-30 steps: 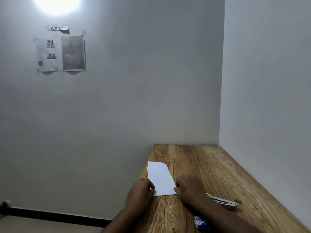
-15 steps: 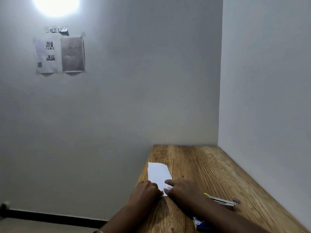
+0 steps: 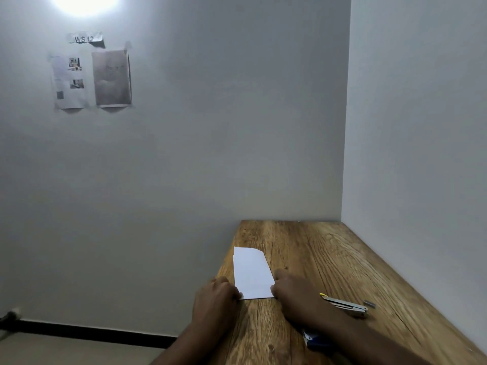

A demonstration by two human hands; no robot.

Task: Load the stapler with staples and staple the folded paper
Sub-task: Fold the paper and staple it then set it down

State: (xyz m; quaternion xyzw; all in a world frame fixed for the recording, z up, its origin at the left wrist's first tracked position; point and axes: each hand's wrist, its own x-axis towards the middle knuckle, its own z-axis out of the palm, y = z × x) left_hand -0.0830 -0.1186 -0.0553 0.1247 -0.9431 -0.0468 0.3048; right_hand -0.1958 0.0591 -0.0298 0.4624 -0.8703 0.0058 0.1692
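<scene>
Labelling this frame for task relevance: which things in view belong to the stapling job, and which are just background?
Job:
- folded paper, on the wooden table, left hand and right hand at its near corners
- stapler, lying opened out beside the right arm
- staple strip next to it
- blue box, probably staples, mostly hidden

Background:
- printed sheets taped to the wall
- "WS 12" label
</scene>
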